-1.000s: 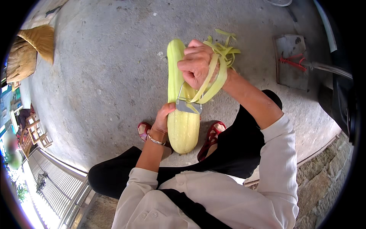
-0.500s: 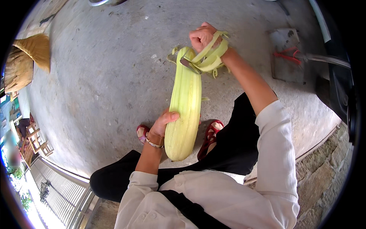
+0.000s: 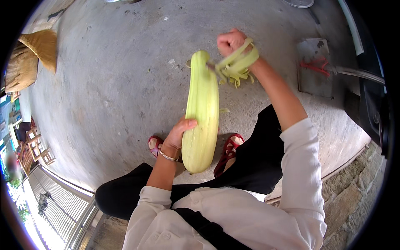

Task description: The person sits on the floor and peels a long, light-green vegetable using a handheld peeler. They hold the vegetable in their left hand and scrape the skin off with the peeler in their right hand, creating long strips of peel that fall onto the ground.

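My left hand (image 3: 183, 130) is wrapped around the lower half of a long, pale green-yellow gourd (image 3: 202, 112), thumb on top. The gourd stands out away from my body, its skin pared and ribbed. Beyond its far end, my right hand (image 3: 231, 41) is a closed fist round a peeling tool, whose dark end (image 3: 211, 66) is beside the gourd's upper right side. Motion blurs this tool and its handle is hidden, so its exact kind is unclear. Pale green peel strips (image 3: 238, 62) hang in loops by my right wrist.
Grey concrete floor (image 3: 125, 83) lies beneath, with my red sandals (image 3: 228, 152) below the gourd. At the right are a flat grey board (image 3: 314, 79) and a red-handled item (image 3: 318, 66). A straw broom (image 3: 43, 48) and wooden block (image 3: 21, 75) are at the left.
My right hand has shifted slightly right and toward me, carrying the tool and peel strips off to the gourd's right side. My left hand still grips the gourd.
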`<control>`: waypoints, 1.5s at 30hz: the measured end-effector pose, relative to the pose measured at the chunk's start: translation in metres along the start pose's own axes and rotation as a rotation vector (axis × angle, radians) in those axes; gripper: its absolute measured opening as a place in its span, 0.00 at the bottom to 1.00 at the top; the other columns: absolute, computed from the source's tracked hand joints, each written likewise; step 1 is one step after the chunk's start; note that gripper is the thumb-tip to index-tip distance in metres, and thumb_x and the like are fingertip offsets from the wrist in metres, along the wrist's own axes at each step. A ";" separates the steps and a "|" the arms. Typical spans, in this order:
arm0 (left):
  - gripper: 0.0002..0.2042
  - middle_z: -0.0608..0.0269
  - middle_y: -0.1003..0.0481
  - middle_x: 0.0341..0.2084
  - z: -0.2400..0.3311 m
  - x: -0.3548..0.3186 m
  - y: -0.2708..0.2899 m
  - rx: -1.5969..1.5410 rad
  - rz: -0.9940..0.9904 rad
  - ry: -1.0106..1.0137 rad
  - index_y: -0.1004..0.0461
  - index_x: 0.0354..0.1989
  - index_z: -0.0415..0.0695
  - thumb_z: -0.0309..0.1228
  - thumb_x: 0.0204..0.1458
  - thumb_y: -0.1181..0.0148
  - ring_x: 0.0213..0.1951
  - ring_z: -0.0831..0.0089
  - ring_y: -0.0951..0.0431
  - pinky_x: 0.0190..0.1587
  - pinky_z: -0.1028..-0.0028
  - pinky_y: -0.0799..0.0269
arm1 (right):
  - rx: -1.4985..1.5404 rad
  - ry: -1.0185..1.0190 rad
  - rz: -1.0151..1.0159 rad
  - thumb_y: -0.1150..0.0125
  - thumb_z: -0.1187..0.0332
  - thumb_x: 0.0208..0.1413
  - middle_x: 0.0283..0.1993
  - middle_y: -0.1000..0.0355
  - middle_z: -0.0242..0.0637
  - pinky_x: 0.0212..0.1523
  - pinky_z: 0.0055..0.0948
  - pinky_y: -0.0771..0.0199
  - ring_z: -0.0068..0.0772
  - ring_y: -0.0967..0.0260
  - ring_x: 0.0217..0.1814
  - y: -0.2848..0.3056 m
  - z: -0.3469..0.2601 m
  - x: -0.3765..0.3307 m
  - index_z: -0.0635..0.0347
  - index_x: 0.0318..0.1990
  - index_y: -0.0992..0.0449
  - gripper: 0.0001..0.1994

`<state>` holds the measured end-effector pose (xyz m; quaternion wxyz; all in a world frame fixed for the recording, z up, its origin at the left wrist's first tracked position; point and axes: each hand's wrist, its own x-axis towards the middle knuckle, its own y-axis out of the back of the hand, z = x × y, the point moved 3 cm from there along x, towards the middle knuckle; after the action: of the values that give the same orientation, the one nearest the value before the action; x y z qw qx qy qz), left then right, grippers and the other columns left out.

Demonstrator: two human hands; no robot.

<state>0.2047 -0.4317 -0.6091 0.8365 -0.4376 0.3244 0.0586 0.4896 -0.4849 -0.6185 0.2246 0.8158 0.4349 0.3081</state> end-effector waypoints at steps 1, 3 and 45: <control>0.36 0.44 0.28 0.44 0.002 0.001 0.002 0.015 0.025 0.001 0.37 0.55 0.35 0.50 0.41 0.43 0.41 0.56 0.24 0.41 0.61 0.24 | -0.084 0.167 0.035 0.51 0.78 0.36 0.10 0.48 0.34 0.27 0.26 0.44 0.24 0.49 0.14 -0.005 -0.020 -0.003 0.55 0.12 0.43 0.10; 0.34 0.43 0.27 0.43 0.004 0.001 0.009 0.010 0.076 0.001 0.37 0.55 0.34 0.49 0.44 0.46 0.40 0.55 0.23 0.42 0.61 0.25 | -0.029 0.273 0.003 0.50 0.78 0.32 0.09 0.50 0.32 0.30 0.26 0.45 0.26 0.51 0.13 -0.014 -0.061 -0.005 0.53 0.10 0.46 0.12; 0.31 0.50 0.26 0.43 0.011 0.004 0.002 -0.166 0.075 -0.044 0.36 0.54 0.34 0.47 0.48 0.44 0.40 0.62 0.22 0.44 0.65 0.24 | 0.047 0.369 0.016 0.49 0.76 0.28 0.09 0.43 0.31 0.30 0.29 0.43 0.34 0.46 0.15 -0.014 -0.101 -0.009 0.55 0.11 0.39 0.07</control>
<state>0.2128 -0.4227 -0.6084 0.8015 -0.4918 0.3160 0.1260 0.4068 -0.4754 -0.5589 0.1192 0.7539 0.4693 0.4440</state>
